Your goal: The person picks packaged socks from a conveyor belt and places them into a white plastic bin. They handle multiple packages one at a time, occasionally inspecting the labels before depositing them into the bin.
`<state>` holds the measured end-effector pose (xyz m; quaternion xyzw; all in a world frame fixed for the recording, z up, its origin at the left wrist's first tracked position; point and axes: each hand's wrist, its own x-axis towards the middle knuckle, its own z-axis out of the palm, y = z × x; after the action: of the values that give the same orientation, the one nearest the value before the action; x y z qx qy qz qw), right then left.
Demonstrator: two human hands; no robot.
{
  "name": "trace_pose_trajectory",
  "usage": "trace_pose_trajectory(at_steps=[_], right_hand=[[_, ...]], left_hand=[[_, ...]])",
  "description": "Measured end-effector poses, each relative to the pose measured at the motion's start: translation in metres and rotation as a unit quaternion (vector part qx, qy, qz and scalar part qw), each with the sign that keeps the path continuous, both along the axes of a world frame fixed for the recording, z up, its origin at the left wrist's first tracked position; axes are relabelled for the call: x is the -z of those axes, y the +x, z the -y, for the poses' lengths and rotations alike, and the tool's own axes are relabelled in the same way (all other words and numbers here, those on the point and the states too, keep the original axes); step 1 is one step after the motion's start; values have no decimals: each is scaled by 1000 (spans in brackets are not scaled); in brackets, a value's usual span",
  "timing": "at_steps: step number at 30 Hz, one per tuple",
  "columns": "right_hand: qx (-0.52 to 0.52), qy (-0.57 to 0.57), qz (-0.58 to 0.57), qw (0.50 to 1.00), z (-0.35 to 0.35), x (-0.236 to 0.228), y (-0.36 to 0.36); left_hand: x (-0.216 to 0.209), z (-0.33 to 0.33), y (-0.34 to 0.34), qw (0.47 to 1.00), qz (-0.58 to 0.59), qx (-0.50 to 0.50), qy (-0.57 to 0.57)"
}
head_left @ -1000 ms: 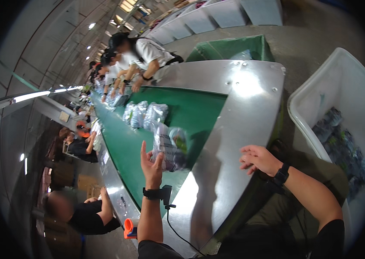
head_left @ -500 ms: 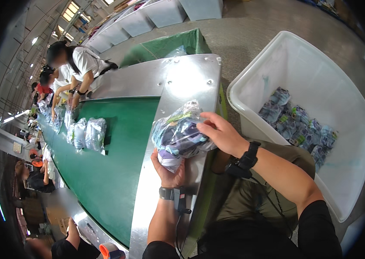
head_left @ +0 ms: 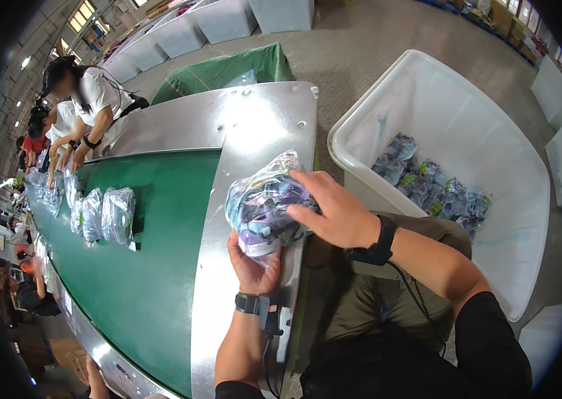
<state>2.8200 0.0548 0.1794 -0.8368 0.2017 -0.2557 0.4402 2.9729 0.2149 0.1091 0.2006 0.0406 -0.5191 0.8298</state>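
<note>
A clear plastic bag (head_left: pixel 269 206) packed with folded purple, blue and dark textile items is held just over the metal edge of the conveyor table. My left hand (head_left: pixel 254 266) is closed around its lower end, supporting it from below. Across the bag's right side lies my right hand (head_left: pixel 337 209), thumb and forefinger stretched apart on the plastic; its other fingers are partly hidden. Several similar clear bags (head_left: pixel 118 216) stand in a row on the green belt (head_left: pixel 154 286), left of my hands.
At right, a large white bin (head_left: pixel 520 199) holds several bagged bundles (head_left: pixel 427 183). A green-covered container (head_left: pixel 194 76) stands beyond the metal frame (head_left: pixel 268 120). Co-workers (head_left: pixel 98 100) handle bags along the belt's far left. More white bins (head_left: pixel 228 20) line the back.
The whole view has shifted, so the table, bin and belt bags sit further left. My right hand has moved slightly further over the bag; the left keeps its hold.
</note>
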Motion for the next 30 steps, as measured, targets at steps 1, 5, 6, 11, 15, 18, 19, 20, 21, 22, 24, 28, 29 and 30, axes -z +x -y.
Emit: trace_pose_trajectory(at_steps=[1, 5, 6, 11, 15, 18, 19, 20, 21, 22, 24, 28, 29, 30], right_hand=[[11, -88, -7, 996, -3, -6, -5], [-6, -312, -23, 950, -15, -25, -20], [-27, -337, -45, 940, -17, -27, -22], [-35, -393, -39, 918, -12, -24, -34], [12, -359, -25, 933, 9, -20, -74], [26, -287, -2, 958, 15, -23, -90], [18, -272, -16, 962, 8, -23, -89], [17, -270, 23, 962, 3, -24, -86], [-5, -257, 2, 966, 0, -25, -84], [0, -245, -10, 969, 1, -26, -82], [48, -238, 34, 969, 8, -27, -87], [99, -178, 31, 979, 58, -42, -128], [108, -179, 61, 976, 70, -47, -145], [145, -183, 28, 972, 82, -52, -161]], left_hand=[[-1, 1, 0, 1000, 2, 12, -16], [-2, 3, -5, 998, 48, 40, -27], [-3, 2, -5, 997, 35, 50, -55], [-7, -3, -12, 995, 68, 76, 6], [-5, -6, -25, 983, 136, 125, -13], [7, -3, -35, 977, 140, 148, -60], [11, -1, -38, 973, 141, 158, -92], [13, 2, -39, 959, 137, 187, -162], [13, 2, -39, 968, 147, 166, -119], [11, 2, -40, 969, 151, 162, -113], [3, 3, -38, 959, 169, 183, -135], [-12, 4, -37, 964, 201, 173, -35], [-13, 6, -37, 965, 192, 174, -32], [-14, 8, -37, 969, 181, 170, -13]])
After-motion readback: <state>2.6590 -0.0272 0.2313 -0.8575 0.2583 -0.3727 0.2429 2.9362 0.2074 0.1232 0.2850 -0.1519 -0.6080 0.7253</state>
